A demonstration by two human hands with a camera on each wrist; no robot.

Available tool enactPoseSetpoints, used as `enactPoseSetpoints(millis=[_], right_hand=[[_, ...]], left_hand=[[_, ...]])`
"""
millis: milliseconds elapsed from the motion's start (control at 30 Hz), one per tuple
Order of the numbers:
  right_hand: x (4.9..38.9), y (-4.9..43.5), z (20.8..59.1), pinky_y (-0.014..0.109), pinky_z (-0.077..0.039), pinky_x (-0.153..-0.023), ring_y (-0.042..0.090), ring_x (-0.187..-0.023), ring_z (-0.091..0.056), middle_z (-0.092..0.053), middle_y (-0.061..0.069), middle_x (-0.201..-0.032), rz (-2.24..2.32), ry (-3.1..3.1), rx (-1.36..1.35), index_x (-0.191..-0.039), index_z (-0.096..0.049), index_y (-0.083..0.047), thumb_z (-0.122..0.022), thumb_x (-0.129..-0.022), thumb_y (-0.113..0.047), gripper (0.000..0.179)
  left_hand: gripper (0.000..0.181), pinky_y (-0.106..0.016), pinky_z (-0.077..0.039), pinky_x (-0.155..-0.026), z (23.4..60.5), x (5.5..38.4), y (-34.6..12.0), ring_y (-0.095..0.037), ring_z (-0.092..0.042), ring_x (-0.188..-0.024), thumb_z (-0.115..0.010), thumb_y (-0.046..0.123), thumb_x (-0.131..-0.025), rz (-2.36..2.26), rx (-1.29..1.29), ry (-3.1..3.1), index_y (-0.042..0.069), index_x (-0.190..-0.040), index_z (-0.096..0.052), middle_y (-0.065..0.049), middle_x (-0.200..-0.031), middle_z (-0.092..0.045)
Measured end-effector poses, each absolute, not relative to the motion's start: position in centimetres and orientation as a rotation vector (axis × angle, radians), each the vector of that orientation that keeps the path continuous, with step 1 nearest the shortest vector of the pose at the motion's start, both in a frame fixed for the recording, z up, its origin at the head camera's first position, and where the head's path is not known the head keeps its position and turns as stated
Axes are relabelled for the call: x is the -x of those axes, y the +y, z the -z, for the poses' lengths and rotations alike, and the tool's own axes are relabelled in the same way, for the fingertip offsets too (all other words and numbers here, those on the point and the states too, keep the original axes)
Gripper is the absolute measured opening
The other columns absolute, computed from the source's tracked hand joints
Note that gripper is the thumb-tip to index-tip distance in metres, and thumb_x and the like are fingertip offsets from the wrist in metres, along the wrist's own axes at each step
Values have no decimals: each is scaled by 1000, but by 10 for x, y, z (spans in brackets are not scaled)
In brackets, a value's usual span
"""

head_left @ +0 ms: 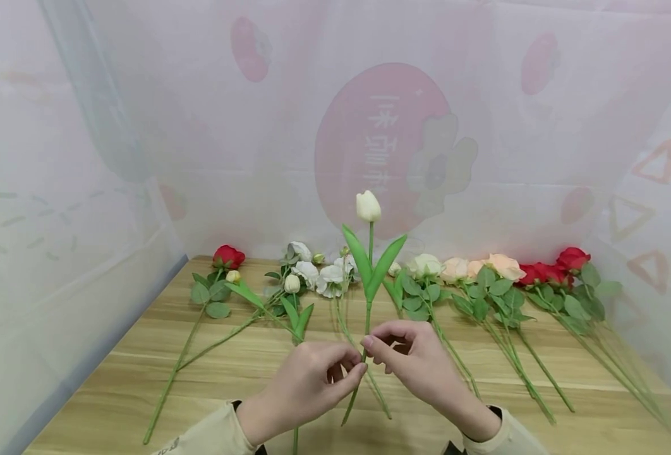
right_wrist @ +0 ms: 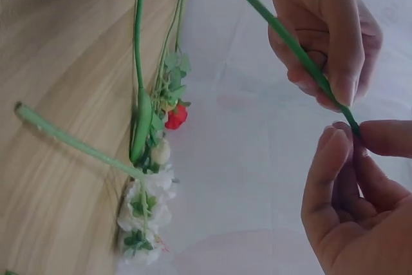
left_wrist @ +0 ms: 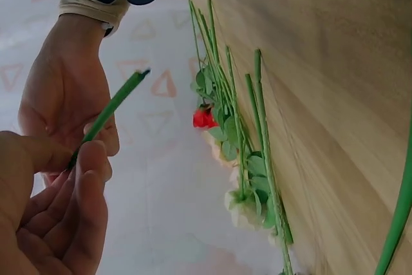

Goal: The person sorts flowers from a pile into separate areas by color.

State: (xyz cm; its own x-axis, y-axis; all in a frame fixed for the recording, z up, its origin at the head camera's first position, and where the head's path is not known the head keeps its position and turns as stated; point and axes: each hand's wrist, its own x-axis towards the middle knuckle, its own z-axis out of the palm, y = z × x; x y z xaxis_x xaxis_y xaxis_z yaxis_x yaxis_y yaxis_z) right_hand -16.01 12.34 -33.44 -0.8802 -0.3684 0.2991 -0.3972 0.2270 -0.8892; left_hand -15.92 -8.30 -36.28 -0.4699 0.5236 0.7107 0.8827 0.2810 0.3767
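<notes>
A white tulip [head_left: 368, 206] with two long green leaves stands upright in front of me, lifted above the table. My left hand [head_left: 307, 382] pinches its green stem low down between thumb and forefinger. Just above that, the right hand [head_left: 417, 363] pinches the same stem with thumb and fingertips. In the right wrist view the lower stem [right_wrist: 277, 27] sticks out past the left hand [right_wrist: 331, 37], ending in a dark tip. The left wrist view shows this stem end [left_wrist: 116, 104] jutting from between the fingers of both hands.
Flowers lie along the wooden table's [head_left: 244, 373] back: a red rose [head_left: 229, 256] at left, a tulip bud [head_left: 292, 284], white blooms [head_left: 331, 280], a cream flower [head_left: 424, 265], peach roses [head_left: 503, 266] and red roses [head_left: 572, 259] at right. A printed curtain [head_left: 227, 139] hangs behind.
</notes>
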Motion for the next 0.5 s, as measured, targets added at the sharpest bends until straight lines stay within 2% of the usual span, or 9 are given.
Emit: enactPoseSetpoints(millis=[167,300,433,500], right_hand=[[169,127,336,28,-48,-51,14,-59,-57,-66,-5,-76,-1488,-2449,-761,-87,-75,-15,-70,-94,-18,9],[184,133,338,28,-49,-51,11,-55,-56,-65,-4,-69,-1332,-2495,-654,-83,-75,-11,-70,-91,-8,9],[203,139,341,28,-46,-48,11,-48,-53,-62,-4,-61,-1161,-2600,-519,-75,-75,-10,-68,-89,-4,17],[212,141,342,27,-38,-43,9,-41,-43,-54,-8,-52,-1034,-2647,-477,-64,-70,-12,-66,-89,-4,26]], left_hand=[[9,-9,-44,-56,360,162,-88,10,-54,-64,-68,7,-92,1010,1289,-2212,15,-89,-69,13,-77,-65],[9,-9,-43,-55,357,166,-94,11,-53,-63,-66,12,-94,964,1246,-2341,16,-87,-70,15,-74,-63],[10,-10,-41,-51,355,170,-97,11,-50,-59,-66,14,-94,922,1185,-2424,18,-86,-71,17,-72,-62],[11,-11,-40,-49,354,172,-99,12,-48,-56,-67,14,-93,900,1158,-2450,19,-84,-71,18,-71,-62]])
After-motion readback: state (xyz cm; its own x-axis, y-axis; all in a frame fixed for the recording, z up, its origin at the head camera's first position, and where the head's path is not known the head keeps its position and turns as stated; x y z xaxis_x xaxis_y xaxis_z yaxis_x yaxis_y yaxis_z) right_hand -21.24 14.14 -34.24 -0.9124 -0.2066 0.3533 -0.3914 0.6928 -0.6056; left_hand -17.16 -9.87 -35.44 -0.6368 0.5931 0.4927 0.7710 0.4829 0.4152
